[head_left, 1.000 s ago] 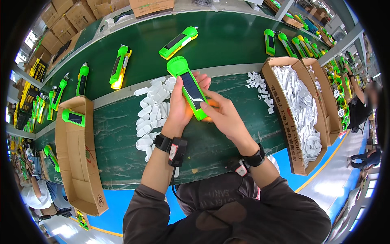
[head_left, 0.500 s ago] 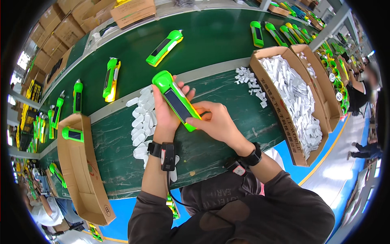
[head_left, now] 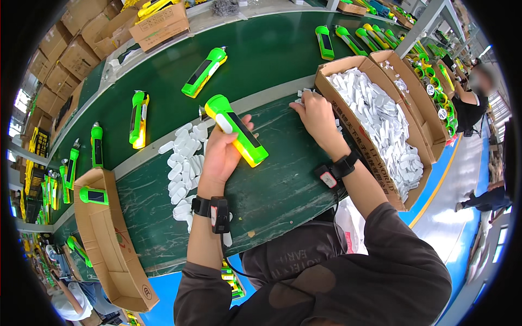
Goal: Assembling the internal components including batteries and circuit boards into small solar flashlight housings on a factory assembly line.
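My left hand is wrapped around a green and yellow flashlight with a dark panel along its side. The flashlight is tilted, its round green head toward the upper left and its yellow edge facing down. Farther right, my right hand reaches down with bent fingers over small white plastic pieces, beside the filled carton. Its fingertips are partly hidden, so what they pinch cannot be made out. Left of my left wrist lies a loose pile of white oval plastic pieces on the green table.
A carton full of white plastic pieces stands on the right, another carton beyond it. At left, an open carton holds one flashlight. Several flashlights, including one, lie on the green belt. A person is far right.
My right hand has left the flashlight and moved right to the small white pieces. My left hand keeps the flashlight, now turned so its yellow edge shows more.
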`<action>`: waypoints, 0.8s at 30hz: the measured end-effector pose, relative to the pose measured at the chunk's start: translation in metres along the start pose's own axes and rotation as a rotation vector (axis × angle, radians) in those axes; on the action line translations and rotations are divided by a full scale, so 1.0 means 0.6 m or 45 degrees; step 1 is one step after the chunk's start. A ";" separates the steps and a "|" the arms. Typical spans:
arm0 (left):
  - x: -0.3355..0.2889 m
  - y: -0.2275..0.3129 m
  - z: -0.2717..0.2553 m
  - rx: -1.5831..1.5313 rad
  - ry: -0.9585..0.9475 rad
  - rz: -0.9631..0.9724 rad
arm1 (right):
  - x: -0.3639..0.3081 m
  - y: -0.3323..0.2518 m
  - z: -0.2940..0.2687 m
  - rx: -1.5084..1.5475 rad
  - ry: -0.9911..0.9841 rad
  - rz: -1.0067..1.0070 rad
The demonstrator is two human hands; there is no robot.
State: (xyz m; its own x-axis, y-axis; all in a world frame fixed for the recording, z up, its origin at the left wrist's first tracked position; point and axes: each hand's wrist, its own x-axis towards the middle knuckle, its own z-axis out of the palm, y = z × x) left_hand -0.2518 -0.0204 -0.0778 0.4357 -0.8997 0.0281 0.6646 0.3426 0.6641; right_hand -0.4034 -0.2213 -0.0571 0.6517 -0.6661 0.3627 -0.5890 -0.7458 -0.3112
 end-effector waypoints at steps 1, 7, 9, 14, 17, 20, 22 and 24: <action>-0.001 0.003 0.014 0.025 -0.007 -0.001 | 0.003 0.002 0.012 -0.014 0.059 -0.089; -0.008 -0.002 0.015 0.241 0.090 0.020 | 0.002 0.000 0.029 0.008 0.071 -0.195; -0.008 -0.003 0.018 0.062 0.226 0.061 | -0.010 -0.010 0.021 0.029 0.052 -0.179; -0.002 -0.001 0.026 0.178 0.211 0.088 | -0.030 -0.019 -0.002 -0.061 -0.021 0.052; -0.002 -0.002 0.027 0.253 0.186 0.101 | -0.031 -0.003 0.014 0.081 -0.034 -0.045; -0.004 -0.002 0.029 0.280 0.167 0.106 | -0.028 -0.013 0.008 0.358 -0.045 -0.174; -0.004 -0.004 0.033 0.273 0.151 0.105 | -0.025 -0.029 0.002 0.549 -0.092 -0.225; -0.003 -0.007 0.037 0.443 0.144 0.224 | -0.020 -0.055 -0.001 1.151 -0.307 0.014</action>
State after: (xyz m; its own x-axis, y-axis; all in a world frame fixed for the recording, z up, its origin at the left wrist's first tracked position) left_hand -0.2687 -0.0264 -0.0642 0.6012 -0.7934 0.0948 0.3371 0.3593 0.8702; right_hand -0.3920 -0.1885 -0.0506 0.7896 -0.5816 0.1954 -0.0661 -0.3972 -0.9154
